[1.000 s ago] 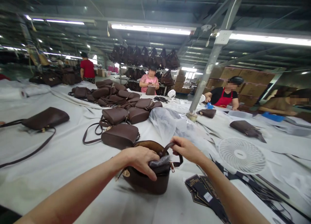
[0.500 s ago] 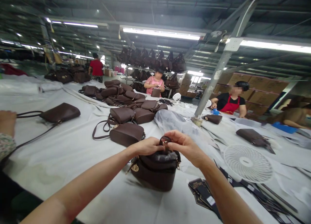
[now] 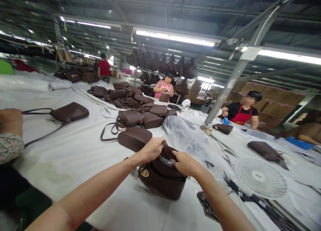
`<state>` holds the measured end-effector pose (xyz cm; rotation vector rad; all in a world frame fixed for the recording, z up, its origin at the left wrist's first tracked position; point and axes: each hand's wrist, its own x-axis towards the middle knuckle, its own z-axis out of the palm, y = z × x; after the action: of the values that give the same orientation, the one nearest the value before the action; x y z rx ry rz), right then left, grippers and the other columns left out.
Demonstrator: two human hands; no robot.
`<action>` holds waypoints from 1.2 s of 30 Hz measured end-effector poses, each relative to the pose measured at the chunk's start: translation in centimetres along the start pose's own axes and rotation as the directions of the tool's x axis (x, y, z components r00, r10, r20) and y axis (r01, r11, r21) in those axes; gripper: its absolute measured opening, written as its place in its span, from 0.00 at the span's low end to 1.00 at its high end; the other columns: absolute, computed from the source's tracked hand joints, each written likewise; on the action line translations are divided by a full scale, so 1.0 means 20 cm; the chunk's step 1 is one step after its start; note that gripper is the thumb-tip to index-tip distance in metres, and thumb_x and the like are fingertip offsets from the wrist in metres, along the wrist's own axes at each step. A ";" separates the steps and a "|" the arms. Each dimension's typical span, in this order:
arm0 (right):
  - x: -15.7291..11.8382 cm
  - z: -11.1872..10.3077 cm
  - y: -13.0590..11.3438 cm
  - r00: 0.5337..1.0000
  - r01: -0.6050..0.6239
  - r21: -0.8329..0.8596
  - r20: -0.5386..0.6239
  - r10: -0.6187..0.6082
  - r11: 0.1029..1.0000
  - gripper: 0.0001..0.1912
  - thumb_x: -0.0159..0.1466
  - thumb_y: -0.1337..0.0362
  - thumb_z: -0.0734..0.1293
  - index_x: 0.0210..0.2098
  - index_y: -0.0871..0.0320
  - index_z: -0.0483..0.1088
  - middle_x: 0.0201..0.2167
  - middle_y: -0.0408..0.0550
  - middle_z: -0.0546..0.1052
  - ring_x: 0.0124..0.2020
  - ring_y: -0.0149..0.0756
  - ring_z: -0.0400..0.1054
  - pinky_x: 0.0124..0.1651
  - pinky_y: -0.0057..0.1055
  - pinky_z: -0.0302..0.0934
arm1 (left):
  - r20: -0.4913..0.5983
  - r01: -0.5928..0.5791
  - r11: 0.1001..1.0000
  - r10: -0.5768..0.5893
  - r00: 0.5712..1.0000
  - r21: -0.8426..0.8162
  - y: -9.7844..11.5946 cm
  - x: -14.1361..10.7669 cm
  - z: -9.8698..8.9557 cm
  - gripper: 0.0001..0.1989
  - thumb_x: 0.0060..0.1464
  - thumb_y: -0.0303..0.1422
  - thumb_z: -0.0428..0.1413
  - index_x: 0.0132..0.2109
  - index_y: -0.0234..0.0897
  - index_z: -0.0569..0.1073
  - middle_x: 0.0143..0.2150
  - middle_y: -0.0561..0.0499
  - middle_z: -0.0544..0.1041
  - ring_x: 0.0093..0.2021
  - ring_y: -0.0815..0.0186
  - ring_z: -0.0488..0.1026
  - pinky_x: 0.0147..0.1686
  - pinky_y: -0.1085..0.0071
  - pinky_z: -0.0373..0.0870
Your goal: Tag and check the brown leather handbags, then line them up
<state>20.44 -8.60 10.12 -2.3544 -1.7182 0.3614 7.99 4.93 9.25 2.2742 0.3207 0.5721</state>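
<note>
A dark brown handbag point(image 3: 163, 184) stands upright on the white-covered table in front of me, its mouth open, with clear plastic showing inside. A round gold charm point(image 3: 144, 172) hangs at its left side. My left hand point(image 3: 154, 148) is closed on one end of a brown leather piece point(image 3: 168, 151) at the top of the bag. On its right end my right hand point(image 3: 186, 162) is closed too. Whether this piece is the strap or the bag's upper edge, I cannot tell. Another brown bag point(image 3: 134, 138) lies just behind my left hand.
Many brown bags point(image 3: 130, 99) are heaped further back, beside crumpled clear plastic point(image 3: 180, 130). At right are a white fan point(image 3: 260, 177), black tags point(image 3: 207, 207) and a metal post point(image 3: 225, 87). A co-worker's hand point(image 3: 11, 122) is at far left; others work across the table.
My hands have moved apart, and the brown piece now stretches between them instead of being bunched up. My right fingers have closed. The view has shifted slightly left.
</note>
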 end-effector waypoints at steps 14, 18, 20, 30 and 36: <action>0.00 -0.02 0.13 0.999 0.033 0.289 -0.014 -0.030 0.957 0.10 0.62 0.58 0.59 0.31 0.57 0.67 0.24 0.41 0.71 0.26 0.32 0.64 0.29 0.28 0.55 | -0.007 -0.175 0.979 0.177 0.984 0.103 -0.14 0.04 -0.14 0.05 0.51 0.27 0.47 0.30 0.35 0.68 0.31 0.51 0.69 0.37 0.65 0.67 0.41 0.69 0.65; -0.06 0.01 0.19 0.999 -0.016 0.760 -0.021 0.049 0.649 0.17 0.55 0.50 0.69 0.32 0.56 0.64 0.24 0.39 0.73 0.22 0.29 0.63 0.23 0.26 0.51 | 0.082 -0.237 0.965 0.228 0.970 0.114 -0.12 0.03 -0.20 0.05 0.51 0.29 0.50 0.30 0.34 0.69 0.30 0.52 0.68 0.36 0.65 0.65 0.40 0.70 0.63; -0.09 0.02 0.19 0.996 0.019 0.893 -0.055 0.069 0.449 0.20 0.51 0.52 0.73 0.33 0.56 0.63 0.25 0.39 0.74 0.23 0.28 0.65 0.25 0.25 0.53 | 0.181 -0.143 0.981 0.166 0.969 -0.133 -0.12 0.02 -0.22 0.05 0.51 0.32 0.54 0.31 0.33 0.70 0.28 0.54 0.68 0.32 0.68 0.65 0.34 0.72 0.62; -0.09 0.02 0.17 0.995 0.033 0.963 -0.058 0.086 0.267 0.24 0.53 0.49 0.73 0.43 0.57 0.68 0.28 0.44 0.79 0.28 0.31 0.71 0.29 0.25 0.58 | 0.387 0.114 0.832 0.128 0.913 -0.544 -0.19 0.03 -0.29 0.12 0.49 0.36 0.62 0.37 0.31 0.75 0.34 0.48 0.76 0.34 0.68 0.69 0.37 0.72 0.62; -0.09 0.03 0.19 0.996 0.053 0.998 -0.055 0.066 0.036 0.21 0.51 0.56 0.76 0.40 0.56 0.69 0.24 0.41 0.77 0.25 0.28 0.69 0.30 0.24 0.61 | 0.364 0.197 0.694 0.100 0.926 -0.693 -0.19 0.04 -0.24 0.16 0.48 0.41 0.63 0.35 0.32 0.72 0.34 0.48 0.74 0.33 0.69 0.68 0.33 0.75 0.61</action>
<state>23.10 -11.37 8.53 -1.1574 -0.7380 1.0407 6.09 10.74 9.75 1.5327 -0.0497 0.1573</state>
